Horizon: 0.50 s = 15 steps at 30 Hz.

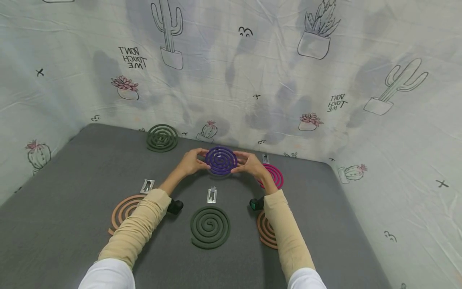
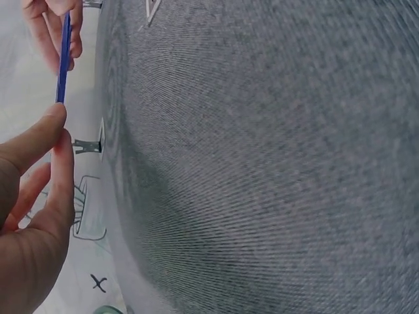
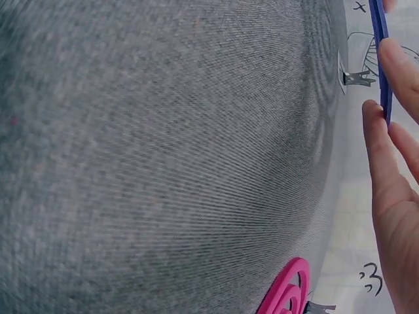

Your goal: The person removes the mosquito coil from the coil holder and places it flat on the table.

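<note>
A purple mosquito coil point(image 1: 221, 161) is held up between both hands at the back of the table, its flat face toward the head camera. My left hand point(image 1: 191, 162) pinches its left edge between thumb and fingers. On the opposite edge, my right hand point(image 1: 250, 164) grips with thumb and fingertips. Both wrist views show the coil edge-on as a thin blue strip. A small metal coil stand point(image 2: 87, 146) stands upright on the table beyond the left fingers, and the right wrist view shows the stand point(image 3: 359, 79) near the coil's edge.
A green coil point(image 1: 162, 138) is at the back left, a pink coil point(image 1: 277, 176) partly behind the right forearm. Nearer lie another green coil point(image 1: 210, 227) and two orange coils point(image 1: 122, 210), overlapped by the sleeves. Metal stands point(image 1: 211, 195) sit among them. A printed curtain point(image 1: 231, 80) hangs behind.
</note>
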Tool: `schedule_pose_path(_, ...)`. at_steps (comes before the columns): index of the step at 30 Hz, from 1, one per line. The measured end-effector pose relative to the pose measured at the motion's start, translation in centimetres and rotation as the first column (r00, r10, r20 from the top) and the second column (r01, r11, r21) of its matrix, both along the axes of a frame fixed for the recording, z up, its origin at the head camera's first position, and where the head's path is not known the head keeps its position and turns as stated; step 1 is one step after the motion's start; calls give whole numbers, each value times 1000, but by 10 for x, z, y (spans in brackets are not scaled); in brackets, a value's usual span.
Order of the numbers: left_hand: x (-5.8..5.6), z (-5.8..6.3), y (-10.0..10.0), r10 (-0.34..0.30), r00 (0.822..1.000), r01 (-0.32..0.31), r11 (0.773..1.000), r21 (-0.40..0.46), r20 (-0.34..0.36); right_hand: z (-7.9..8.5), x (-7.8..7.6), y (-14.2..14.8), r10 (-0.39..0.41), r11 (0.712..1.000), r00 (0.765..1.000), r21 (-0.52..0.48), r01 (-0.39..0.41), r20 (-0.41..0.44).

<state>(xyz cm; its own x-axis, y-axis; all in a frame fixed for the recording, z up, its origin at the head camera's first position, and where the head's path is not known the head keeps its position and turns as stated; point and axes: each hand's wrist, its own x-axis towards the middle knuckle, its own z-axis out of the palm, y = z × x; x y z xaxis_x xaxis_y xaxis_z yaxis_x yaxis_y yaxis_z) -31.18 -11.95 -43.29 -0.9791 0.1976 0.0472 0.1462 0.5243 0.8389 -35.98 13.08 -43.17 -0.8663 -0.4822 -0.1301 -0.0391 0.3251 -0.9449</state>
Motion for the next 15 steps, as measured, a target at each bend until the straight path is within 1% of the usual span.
schedule_pose_path(5,0,1,1,5,1000,-5,1000,-31,13,0,2,0,0,997,1000,81,1,-18)
schedule_pose_path(9,-2,1,3,9,1000,-9,999,-31,26,-2,2,2,4,995,1000,96,-2,-17)
schedule_pose_path(12,-3,0,4,11,999,-11,1000,-9,47,-2,1,1,12,996,1000,90,-10,-22)
schedule_pose_path(15,-6,-1,4,16,998,-16,1000,3,59,-3,0,0,12,994,999,104,-8,-35)
